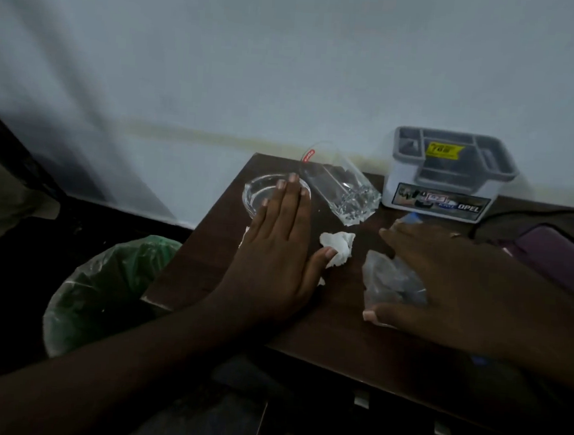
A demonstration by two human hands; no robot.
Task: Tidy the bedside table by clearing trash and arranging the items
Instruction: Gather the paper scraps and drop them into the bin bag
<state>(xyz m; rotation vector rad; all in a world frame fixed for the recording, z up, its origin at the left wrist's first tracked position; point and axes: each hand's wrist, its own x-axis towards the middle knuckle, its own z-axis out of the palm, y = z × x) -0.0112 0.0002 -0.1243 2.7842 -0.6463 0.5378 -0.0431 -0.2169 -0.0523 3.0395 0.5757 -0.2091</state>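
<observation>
Now my left hand (276,250) lies flat and open on the desk (339,324), thumb touching the crumpled tissue (338,245) just right of it. My right hand (462,282) spreads open over a clear plastic wrapper (387,276), gripping nothing.

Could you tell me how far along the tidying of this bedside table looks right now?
Early. Nothing looks binned yet, though the lined bin beside the table is too dark to see into. In hand: the left hand lies flat, thumb touching the tissue; the right hand rests on a plastic wrapper. Left: bin both, then arrange the tipped glass, the glass dish and the organiser.
</observation>
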